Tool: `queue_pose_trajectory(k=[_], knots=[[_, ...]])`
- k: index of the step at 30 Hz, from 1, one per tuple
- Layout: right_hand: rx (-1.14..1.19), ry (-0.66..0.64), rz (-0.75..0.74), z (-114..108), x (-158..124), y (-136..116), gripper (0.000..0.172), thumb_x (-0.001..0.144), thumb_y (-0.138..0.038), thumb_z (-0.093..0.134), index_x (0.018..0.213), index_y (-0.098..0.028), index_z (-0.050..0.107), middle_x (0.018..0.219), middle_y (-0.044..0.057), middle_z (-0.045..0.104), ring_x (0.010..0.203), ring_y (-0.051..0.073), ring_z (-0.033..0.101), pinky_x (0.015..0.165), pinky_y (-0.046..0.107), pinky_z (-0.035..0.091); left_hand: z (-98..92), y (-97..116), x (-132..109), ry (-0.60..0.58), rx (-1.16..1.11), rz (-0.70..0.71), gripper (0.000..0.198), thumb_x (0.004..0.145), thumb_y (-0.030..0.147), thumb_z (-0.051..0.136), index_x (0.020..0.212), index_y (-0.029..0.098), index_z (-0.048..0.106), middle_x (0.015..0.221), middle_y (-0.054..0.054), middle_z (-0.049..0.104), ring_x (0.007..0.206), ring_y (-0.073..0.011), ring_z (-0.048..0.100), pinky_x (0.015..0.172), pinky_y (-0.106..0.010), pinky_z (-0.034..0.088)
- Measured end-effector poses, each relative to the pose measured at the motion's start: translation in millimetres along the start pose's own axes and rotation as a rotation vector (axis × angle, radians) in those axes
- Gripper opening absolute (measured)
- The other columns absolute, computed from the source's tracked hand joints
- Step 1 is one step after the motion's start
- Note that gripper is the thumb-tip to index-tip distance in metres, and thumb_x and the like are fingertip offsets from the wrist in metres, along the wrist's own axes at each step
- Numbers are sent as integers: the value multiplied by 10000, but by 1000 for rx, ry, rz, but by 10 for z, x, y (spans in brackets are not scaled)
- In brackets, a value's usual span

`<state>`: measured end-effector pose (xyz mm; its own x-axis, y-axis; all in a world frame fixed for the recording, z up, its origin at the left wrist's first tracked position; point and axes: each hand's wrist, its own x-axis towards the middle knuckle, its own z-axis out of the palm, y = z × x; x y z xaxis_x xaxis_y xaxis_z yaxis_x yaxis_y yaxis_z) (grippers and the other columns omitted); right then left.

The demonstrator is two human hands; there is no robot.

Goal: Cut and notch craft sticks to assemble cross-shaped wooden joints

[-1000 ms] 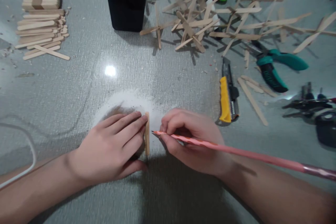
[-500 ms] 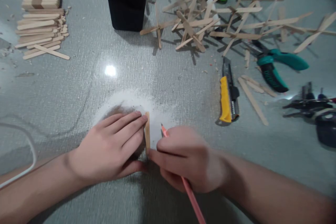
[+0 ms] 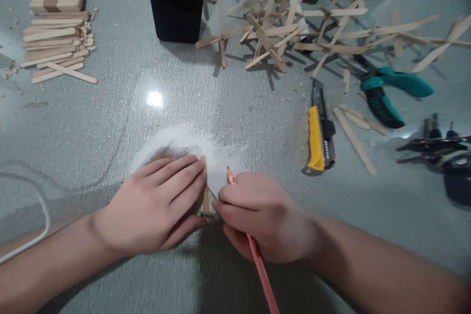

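My left hand (image 3: 158,201) lies with its fingers together over a wooden craft stick (image 3: 205,196), fingertips at the stick's top end and thumb near its bottom end. Just below the stick shows a small strip with dark printing (image 3: 208,216), mostly hidden by the hands. My right hand (image 3: 261,216) is closed around a salmon-coloured pencil (image 3: 262,270), its sharpened tip up and left, a little right of the stick. A whitish powdery patch (image 3: 176,135) spreads on the table around the left fingers; what lies under the palm is hidden.
Bundled and loose craft sticks (image 3: 61,37) lie far left. A black box-like object (image 3: 176,0) stands at the back, beside crossed-stick pieces (image 3: 272,34). At right are a yellow utility knife (image 3: 315,140), teal-handled pliers (image 3: 382,103) and dark tools (image 3: 441,147). A white cable (image 3: 40,196) crosses my left forearm.
My right hand has lifted slightly up the table with the pencil, away from the stick's lower end. More of that end and the printed strip now show. The left hand has barely moved.
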<state>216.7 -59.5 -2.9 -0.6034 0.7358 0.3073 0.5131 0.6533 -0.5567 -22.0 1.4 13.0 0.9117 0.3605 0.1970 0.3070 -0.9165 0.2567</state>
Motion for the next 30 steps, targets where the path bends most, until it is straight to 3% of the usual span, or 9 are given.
queue_pose_trajectory(k=[8,13,17,23,30], knots=[[-95,81,169,14,-13,-10,200,855,-91,566,716,-210,648,734,31,642,599,155,494,577,351,315,13,10,9,93,25,0,341,996,333,680,1164,39,715,1346,-200,734,1237,-326,732,1052,-468,637],[-110,89,233,15,44,-30,193,917,-168,585,758,-196,691,763,45,696,599,157,542,580,343,371,41,9,-24,85,20,-6,357,993,347,696,1186,48,715,1378,-202,714,1261,-329,718,1070,-482,628],[-108,107,231,31,55,-19,178,937,-215,627,776,-187,696,820,64,734,648,177,597,609,354,409,53,-13,-40,78,35,6,247,1012,218,655,1205,75,712,1378,-162,723,1276,-299,713,1081,-469,624],[-112,107,238,43,44,-13,192,946,-221,632,762,-194,682,821,67,734,647,177,602,601,357,406,37,-32,-34,86,48,6,229,1034,172,611,1229,96,704,1380,-135,725,1260,-271,724,1060,-448,636],[-73,104,260,39,40,-17,204,881,-90,625,713,-196,668,803,47,717,632,160,582,593,351,382,54,-29,-43,96,49,5,223,1020,164,634,1215,93,714,1394,-150,715,1269,-285,718,1063,-458,625]])
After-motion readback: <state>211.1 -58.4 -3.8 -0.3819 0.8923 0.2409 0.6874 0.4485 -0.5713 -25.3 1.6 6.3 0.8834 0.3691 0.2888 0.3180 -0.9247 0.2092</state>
